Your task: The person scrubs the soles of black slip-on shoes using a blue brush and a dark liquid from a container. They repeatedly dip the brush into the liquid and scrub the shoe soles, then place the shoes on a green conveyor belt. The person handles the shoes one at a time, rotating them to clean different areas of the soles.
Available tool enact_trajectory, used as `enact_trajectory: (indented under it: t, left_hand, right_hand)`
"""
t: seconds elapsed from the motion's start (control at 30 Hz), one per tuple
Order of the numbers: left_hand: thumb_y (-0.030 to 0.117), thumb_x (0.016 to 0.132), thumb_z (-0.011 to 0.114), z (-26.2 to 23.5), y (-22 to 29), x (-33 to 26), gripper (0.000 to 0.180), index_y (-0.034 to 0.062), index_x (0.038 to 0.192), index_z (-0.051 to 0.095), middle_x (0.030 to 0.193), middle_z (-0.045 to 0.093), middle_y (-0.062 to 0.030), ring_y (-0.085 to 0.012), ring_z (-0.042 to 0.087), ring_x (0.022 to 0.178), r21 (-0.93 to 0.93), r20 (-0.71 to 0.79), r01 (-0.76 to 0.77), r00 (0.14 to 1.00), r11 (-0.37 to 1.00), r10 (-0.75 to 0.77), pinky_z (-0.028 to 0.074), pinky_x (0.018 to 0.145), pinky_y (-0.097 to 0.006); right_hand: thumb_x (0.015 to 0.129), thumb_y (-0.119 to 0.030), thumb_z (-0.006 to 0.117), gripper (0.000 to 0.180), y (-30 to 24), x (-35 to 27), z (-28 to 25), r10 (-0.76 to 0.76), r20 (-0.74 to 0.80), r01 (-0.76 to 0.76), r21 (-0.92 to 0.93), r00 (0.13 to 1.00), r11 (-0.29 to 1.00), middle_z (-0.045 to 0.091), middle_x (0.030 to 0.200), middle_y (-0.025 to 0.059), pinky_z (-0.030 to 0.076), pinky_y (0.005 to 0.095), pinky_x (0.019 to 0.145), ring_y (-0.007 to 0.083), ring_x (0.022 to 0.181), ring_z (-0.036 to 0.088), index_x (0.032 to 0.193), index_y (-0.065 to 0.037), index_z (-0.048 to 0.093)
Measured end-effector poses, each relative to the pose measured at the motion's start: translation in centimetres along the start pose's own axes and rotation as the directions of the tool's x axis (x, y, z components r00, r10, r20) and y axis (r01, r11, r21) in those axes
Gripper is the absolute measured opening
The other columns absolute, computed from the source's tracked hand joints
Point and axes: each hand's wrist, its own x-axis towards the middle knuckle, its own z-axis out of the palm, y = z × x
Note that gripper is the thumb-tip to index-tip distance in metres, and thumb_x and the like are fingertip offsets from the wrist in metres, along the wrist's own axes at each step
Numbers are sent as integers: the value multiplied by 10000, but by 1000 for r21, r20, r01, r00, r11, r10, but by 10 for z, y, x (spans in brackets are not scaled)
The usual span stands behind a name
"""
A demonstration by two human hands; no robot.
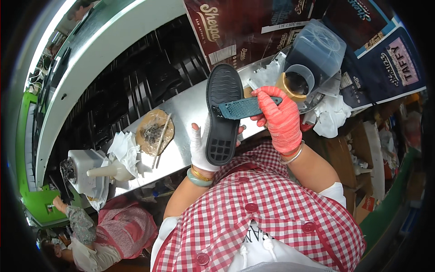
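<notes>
My left hand (202, 147), in a white glove with bare fingertips, holds a black shoe sole (221, 140) from beneath, its fingers round the edges. The sole stands lengthwise, with a grid of square hollows at the near end and wavy ridges at the far end. In my right hand (283, 120), wrapped in a pink-red glove, a flat teal brush-like tool (242, 109) with a dotted surface is pinched by its narrow end. Its broad end lies across the middle of the sole; whether it has bristles I cannot tell.
A metal ledge (183, 136) fronts a dark slatted conveyor (113, 90). On the ledge lie a round brown pad (147, 140) with a stick and a pale spouted bottle (111, 172). At right stand a cup of dark liquid (297, 84) and a clear tub (319, 47). Another person (113, 231) works lower left.
</notes>
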Motion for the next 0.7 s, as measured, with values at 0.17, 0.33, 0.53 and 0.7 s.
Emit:
enact_trajectory:
  t: [0.17,0.33,0.53,0.7]
  left_hand:
    - [724,781,438,0,-1,5,875,35,1317,382,1203,507,-189,-302,559,1021,45,41,-46,998,998,44,555,709,-381]
    - [717,817,362,-10,-1,7,847,28,1309,392,1155,561,-157,-278,620,912,105,-103,-64,992,992,75,557,719,-371]
    - [709,843,294,-7,1,14,806,158,1430,246,1347,413,-158,-322,498,1145,25,-78,-92,993,995,94,446,925,-466]
    - [707,851,257,-5,2,13,800,160,1434,228,1366,395,-161,-355,452,1196,-95,30,-63,997,994,66,397,980,-491]
  right_hand:
    - [892,-183,573,197,0,-5,0,17,39,-16,-41,999,999,634,768,51,442,187,483,86,583,601,979,-11,615]
    - [894,-155,558,186,0,-14,4,9,61,-1,-130,998,992,631,764,50,471,197,512,86,605,605,947,9,627]
    - [884,-109,562,166,-2,-28,13,-14,93,27,-143,996,989,628,748,45,515,225,580,90,635,603,955,27,625]
    - [877,-98,566,165,-2,-34,13,-30,128,61,-250,991,966,627,737,52,499,223,578,84,637,596,961,29,628]
